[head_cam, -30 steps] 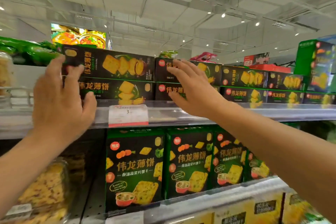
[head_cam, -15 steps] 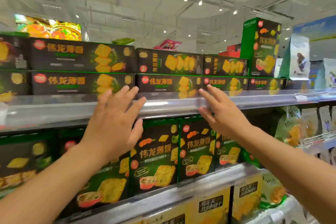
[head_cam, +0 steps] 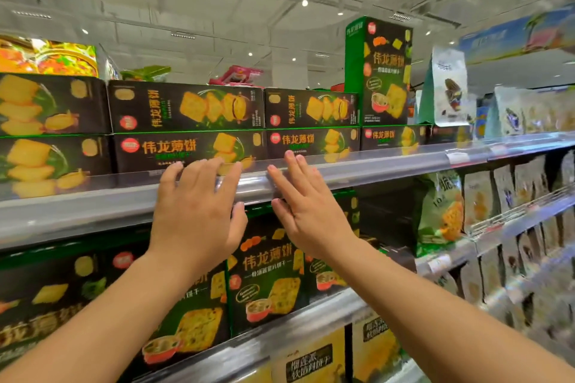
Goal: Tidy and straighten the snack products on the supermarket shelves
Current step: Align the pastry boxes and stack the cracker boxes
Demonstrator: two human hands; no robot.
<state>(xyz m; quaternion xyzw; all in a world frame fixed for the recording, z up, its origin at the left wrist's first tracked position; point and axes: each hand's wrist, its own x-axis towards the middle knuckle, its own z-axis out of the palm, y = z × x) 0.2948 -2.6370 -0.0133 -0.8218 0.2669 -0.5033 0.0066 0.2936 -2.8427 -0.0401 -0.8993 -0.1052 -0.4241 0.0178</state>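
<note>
Black and green cracker boxes lie flat in two layers on the top shelf (head_cam: 389, 169). One lower-layer box (head_cam: 186, 149) sits behind my left hand (head_cam: 199, 214), whose straight fingers reach up to the clear shelf lip in front of it. My right hand (head_cam: 306, 208) is raised beside it, fingers straight, tips at the lip below another lower box (head_cam: 311, 141). Neither hand holds anything. One box of the same brand (head_cam: 381, 71) stands upright on the stack at the right. More upright boxes (head_cam: 267, 277) fill the shelf below, partly hidden by my arms.
Pale snack bags (head_cam: 448, 93) stand to the right of the upright box. Green and grey pouches (head_cam: 441, 211) hang on a wire rack (head_cam: 513, 211) at the right. Yellow packs (head_cam: 311, 361) sit on the lowest visible shelf.
My view has swung right along the shelf. Both hands left the stacked boxes, dropped and came closer together in front of the top shelf lip.
</note>
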